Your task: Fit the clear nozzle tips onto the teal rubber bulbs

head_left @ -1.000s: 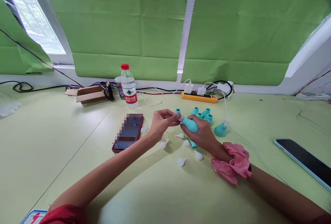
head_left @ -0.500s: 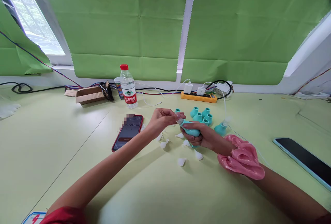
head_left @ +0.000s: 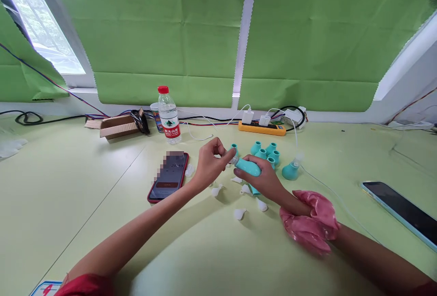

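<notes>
My right hand (head_left: 265, 176) is wrapped round a turquoise rubber squeeze bulb (head_left: 248, 166), held tilted above the table with its neck to the left. At that neck is a small clear plastic tip (head_left: 234, 160). My left hand (head_left: 212, 160) pinches the tip between thumb and finger; they partly cover it. Below my hands lie several white teardrop-shaped pieces (head_left: 240, 214). Several turquoise bulbs with open necks (head_left: 261, 153) stand just behind my right hand, and one more (head_left: 234, 148) is behind the tip. A bulb with a clear top (head_left: 290, 171) sits to the right.
A phone with a red case (head_left: 169, 176) lies to the left, another phone (head_left: 403, 209) at far right. Along the back are a water bottle (head_left: 170, 120), a cup (head_left: 157, 118), an open cardboard box (head_left: 119, 126) and a yellow power strip (head_left: 262, 128) with chargers and cables.
My right hand has shifted slightly left and its fingers have changed position, showing more of the bulb. My left fingers remain at the clear tip, the hand now a little higher.
</notes>
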A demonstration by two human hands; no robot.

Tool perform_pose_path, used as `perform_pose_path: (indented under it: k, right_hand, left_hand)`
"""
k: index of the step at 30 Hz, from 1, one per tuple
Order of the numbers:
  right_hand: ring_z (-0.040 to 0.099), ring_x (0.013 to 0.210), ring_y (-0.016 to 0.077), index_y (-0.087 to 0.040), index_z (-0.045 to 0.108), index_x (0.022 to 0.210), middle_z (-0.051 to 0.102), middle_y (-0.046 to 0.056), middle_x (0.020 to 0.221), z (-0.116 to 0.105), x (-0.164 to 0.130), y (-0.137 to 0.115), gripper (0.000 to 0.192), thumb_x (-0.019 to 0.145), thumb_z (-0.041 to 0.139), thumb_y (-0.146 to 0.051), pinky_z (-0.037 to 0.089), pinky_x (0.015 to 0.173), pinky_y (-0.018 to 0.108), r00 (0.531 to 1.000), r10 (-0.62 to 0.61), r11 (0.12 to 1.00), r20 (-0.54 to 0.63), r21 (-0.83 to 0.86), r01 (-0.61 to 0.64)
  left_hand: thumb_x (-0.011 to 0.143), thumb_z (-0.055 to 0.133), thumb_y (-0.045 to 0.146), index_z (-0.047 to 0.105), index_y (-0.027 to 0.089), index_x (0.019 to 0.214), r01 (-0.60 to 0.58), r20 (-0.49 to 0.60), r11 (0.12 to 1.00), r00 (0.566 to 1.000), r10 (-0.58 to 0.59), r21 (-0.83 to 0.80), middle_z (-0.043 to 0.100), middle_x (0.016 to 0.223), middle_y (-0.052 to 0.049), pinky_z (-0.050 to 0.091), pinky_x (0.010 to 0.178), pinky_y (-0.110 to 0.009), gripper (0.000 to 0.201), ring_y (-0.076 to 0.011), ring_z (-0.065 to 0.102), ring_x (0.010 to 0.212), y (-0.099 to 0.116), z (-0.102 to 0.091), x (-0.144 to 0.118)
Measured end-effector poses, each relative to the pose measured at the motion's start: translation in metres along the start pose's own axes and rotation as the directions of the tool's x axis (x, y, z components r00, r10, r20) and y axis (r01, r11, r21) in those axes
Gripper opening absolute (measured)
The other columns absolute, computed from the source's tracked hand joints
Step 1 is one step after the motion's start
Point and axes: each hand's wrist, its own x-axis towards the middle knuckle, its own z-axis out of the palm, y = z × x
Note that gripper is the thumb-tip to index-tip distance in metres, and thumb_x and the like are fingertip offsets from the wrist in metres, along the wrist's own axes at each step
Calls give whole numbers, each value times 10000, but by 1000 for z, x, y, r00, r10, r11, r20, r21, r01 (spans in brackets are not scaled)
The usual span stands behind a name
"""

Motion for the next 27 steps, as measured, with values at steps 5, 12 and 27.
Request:
perform_pose_path:
  k: [5,12,27]
  right_hand:
    - [524,589,148,-182,510,820,582,26,694,4,-7,9,178,723,508,-332,399,553,258,949,-310,897,-55,-347,273]
    - [463,525,124,-185,493,795,525,-3,619,-1,-6,5,134,736,485,-305,358,513,247,948,-309,886,79,-337,317]
    - [231,386,22,-178,429,673,331,-88,473,-8,-2,-4,257,622,654,-291,121,339,154,780,165,736,603,452,-505]
  left_hand:
    - [740,416,316,354,161,536,101,199,992,973,-114,75,326,411,51,221,384,-188,264,-63,313,382,-4,1,1]
    - [711,349,231,165,177,436,42,249,921,957,-149,388,138,461,30,98,418,-256,336,-71,123,433,0,-2,4]
    - [743,319,205,145,172,404,-200,330,804,944,5,560,85,448,58,107,441,-260,382,-85,69,446,13,-1,-6]
